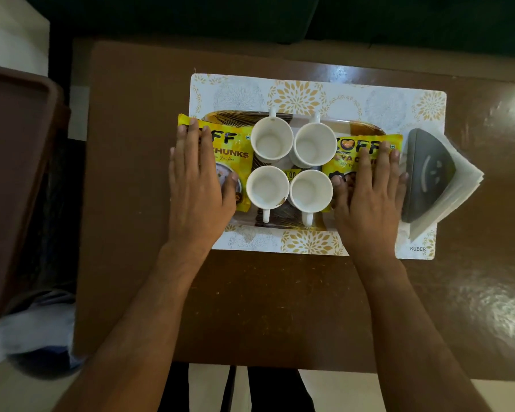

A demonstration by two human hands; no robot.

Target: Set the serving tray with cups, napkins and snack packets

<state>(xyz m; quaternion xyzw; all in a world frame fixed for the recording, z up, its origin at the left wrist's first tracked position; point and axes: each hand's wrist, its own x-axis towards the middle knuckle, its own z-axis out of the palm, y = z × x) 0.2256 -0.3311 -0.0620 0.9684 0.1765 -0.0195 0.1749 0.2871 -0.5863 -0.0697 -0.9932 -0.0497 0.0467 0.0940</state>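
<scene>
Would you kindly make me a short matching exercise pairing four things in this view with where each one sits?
Things:
1. left hand
2. right hand
3. napkin holder
4. four white cups

Places:
A. middle of the tray
B. flat on the left snack packet
C. right end of the placemat, off the tray
D. flat on the right snack packet

Pairs: 1-B, 2-D, 3-C, 4-A

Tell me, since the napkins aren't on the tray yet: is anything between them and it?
Yes. The right hand lies flat on the right snack packet, which covers the tray end nearest the napkins.
</scene>
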